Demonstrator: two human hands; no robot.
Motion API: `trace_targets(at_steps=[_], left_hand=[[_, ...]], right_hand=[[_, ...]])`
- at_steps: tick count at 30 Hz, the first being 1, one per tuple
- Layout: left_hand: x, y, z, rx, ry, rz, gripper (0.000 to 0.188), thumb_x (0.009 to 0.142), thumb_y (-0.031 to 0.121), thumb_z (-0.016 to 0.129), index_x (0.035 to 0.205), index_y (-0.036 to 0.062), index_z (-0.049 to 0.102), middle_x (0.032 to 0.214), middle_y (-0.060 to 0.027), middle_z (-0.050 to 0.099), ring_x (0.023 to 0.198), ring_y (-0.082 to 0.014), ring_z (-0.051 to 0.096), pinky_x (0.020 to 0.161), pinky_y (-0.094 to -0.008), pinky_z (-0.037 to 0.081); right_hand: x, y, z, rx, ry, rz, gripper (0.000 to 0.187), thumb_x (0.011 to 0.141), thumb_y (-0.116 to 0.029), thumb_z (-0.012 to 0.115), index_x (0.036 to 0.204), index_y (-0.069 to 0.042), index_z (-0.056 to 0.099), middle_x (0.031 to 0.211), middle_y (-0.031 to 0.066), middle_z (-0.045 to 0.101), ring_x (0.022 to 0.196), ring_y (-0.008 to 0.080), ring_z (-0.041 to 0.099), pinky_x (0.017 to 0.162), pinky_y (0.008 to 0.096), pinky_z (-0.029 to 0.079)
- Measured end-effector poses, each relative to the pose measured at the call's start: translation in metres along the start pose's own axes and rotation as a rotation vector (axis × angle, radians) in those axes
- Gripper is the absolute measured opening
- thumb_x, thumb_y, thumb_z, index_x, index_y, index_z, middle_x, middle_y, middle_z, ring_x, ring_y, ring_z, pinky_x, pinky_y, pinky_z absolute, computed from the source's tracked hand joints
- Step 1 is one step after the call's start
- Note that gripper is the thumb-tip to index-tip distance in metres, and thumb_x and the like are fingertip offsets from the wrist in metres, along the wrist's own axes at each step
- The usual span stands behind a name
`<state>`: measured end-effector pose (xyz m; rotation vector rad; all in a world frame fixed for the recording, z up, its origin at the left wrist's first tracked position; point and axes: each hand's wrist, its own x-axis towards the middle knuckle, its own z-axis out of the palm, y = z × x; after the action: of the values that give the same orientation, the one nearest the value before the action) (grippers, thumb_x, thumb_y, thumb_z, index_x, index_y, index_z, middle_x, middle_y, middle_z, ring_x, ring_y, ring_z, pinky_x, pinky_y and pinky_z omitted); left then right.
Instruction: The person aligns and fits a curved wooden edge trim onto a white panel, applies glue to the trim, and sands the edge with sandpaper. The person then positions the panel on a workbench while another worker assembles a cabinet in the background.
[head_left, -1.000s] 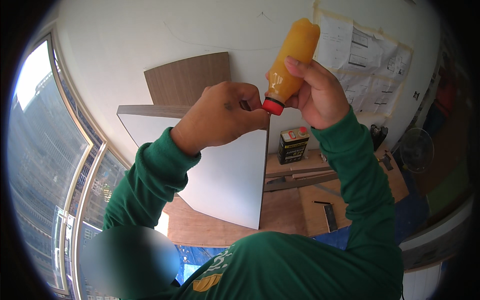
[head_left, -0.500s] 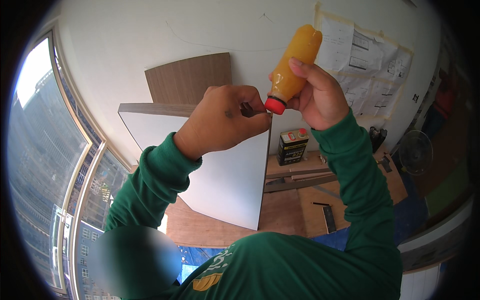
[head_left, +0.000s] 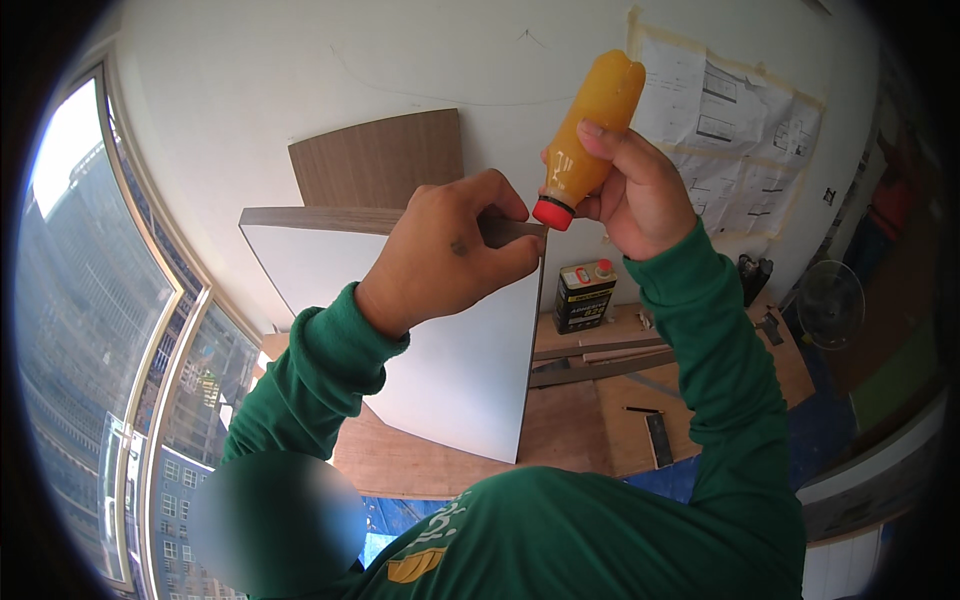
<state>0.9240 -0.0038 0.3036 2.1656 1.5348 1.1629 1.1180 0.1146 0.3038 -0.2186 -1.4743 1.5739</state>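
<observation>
My right hand [head_left: 648,190] is wrapped round a bottle [head_left: 598,105] of yellow-orange contents, tilted with its red cap [head_left: 553,212] pointing down. The cap is on and sits just above the right top corner of a white-faced panel [head_left: 440,360]. This panel stands on edge, with a brown wood-grain strip [head_left: 320,219] along its thick top edge. Near that corner my left hand [head_left: 440,245] straddles the top edge, thumb and forefinger curved to either side of it. Its other fingers are hidden behind the hand.
A wood-grain board [head_left: 380,160] leans on the wall behind. On the wooden work table [head_left: 560,425] are a black adhesive can [head_left: 585,297], long strips [head_left: 600,370], a pencil [head_left: 643,409] and a small dark block [head_left: 658,440]. Taped drawings [head_left: 720,130] hang at right; a window [head_left: 100,280] stands left.
My left thumb and forefinger have spread a little, showing the panel's edge between them, and the hand has shifted slightly right. The bottle has barely moved.
</observation>
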Motion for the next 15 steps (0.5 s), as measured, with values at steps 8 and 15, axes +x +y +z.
trace_targets(at_steps=[8, 15], left_hand=[[0.0037, -0.0055, 0.0024, 0.029, 0.029, 0.019, 0.034, 0.084, 0.012, 0.08, 0.104, -0.0001, 0.055, 0.087, -0.0055, 0.061, 0.081, -0.0104, 0.06, 0.074, -0.0269, 0.051], [0.0062, -0.0029, 0.0019, 0.009, 0.025, 0.001, 0.035, 0.084, 0.011, 0.08, 0.104, 0.0, 0.053, 0.088, -0.0054, 0.061, 0.081, -0.0103, 0.058, 0.073, -0.0272, 0.05]], right_hand=[[0.0021, 0.0006, -0.0009, -0.021, 0.0, -0.018, 0.037, 0.099, -0.034, 0.065, 0.119, -0.004, 0.056, 0.105, 0.0111, 0.069, 0.089, 0.019, 0.069, 0.07, 0.034, 0.058], [0.0027, 0.0001, -0.0002, -0.035, 0.022, -0.03, 0.036, 0.099, -0.033, 0.065, 0.119, -0.005, 0.056, 0.105, 0.0104, 0.068, 0.09, 0.0181, 0.069, 0.07, 0.033, 0.059]])
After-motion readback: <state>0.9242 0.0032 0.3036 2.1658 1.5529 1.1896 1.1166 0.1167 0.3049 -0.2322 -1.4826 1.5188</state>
